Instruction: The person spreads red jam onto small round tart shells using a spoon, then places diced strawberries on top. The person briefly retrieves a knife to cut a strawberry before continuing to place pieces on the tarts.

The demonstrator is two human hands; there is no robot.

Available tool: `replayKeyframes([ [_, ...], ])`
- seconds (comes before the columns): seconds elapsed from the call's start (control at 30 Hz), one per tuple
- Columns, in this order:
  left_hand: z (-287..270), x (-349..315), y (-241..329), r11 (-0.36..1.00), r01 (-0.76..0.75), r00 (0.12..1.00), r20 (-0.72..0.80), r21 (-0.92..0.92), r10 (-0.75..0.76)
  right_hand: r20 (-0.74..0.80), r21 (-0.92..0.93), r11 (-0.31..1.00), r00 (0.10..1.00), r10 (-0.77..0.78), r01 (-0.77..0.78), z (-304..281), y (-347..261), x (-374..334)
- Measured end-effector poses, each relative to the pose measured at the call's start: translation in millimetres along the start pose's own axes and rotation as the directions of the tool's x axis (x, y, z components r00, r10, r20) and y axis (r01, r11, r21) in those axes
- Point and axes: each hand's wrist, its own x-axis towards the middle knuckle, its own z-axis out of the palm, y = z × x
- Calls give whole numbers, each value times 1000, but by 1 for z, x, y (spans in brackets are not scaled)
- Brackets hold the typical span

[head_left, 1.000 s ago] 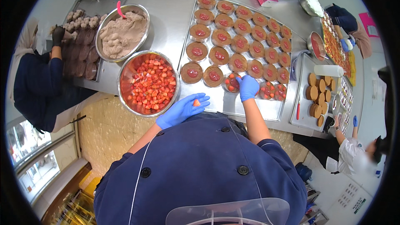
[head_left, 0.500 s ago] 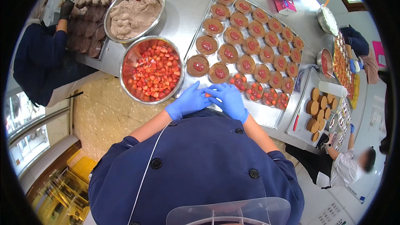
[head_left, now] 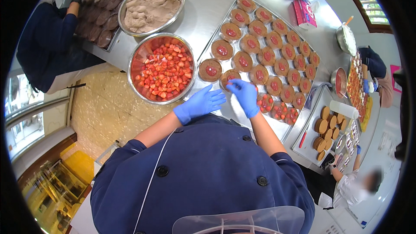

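Observation:
Blue gloves cover both hands. My left hand (head_left: 200, 104) hovers between the strawberry bowl and the tray, fingers stretched and palm turned inward. Over the near-left part of the metal tray (head_left: 276, 125), my right hand (head_left: 245, 97) pinches at a round brown cake (head_left: 225, 76) with a red centre; a small red bit, looking like a strawberry piece, shows by its fingertips. Several cakes in the nearest row, such as this strawberry-topped cake (head_left: 279, 110), carry cut fruit. The others have only red filling. Left of the tray, a steel bowl (head_left: 136, 63) holds cut strawberries (head_left: 167, 77).
Behind the strawberries stands a bowl of brown cream (head_left: 151, 12) with a pink-handled utensil. A pink box (head_left: 304, 14) lies beyond the tray. To the right are a tray of stacked brown discs (head_left: 321, 126) and a red-handled tool (head_left: 303, 139). Co-workers stand left and right.
My right hand has parted from my left and moved over a cake in the near row. The left hand's fingers have opened out. The whole view has shifted slightly.

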Motion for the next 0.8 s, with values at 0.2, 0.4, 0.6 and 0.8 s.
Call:
replayKeyframes([
  [0.2, -13, -17, -5, 991, -24, 999, 27, 129, 21, 78, -338, 941, 997, -2, 29, 20, 25, 54],
  [0.4, -23, -40, -7, 983, -76, 997, 36, 167, 71, 5, -499, 865, 998, -67, 60, 30, 23, 53],
  [0.6, -29, -60, -7, 955, -111, 993, -7, 276, 118, -60, -506, 830, 951, -304, 234, 31, 27, 47],
  [0.8, -50, -92, -23, 842, -192, 958, -92, 505, 273, -51, -561, 795, 949, -311, 230, 39, 29, 46],
])
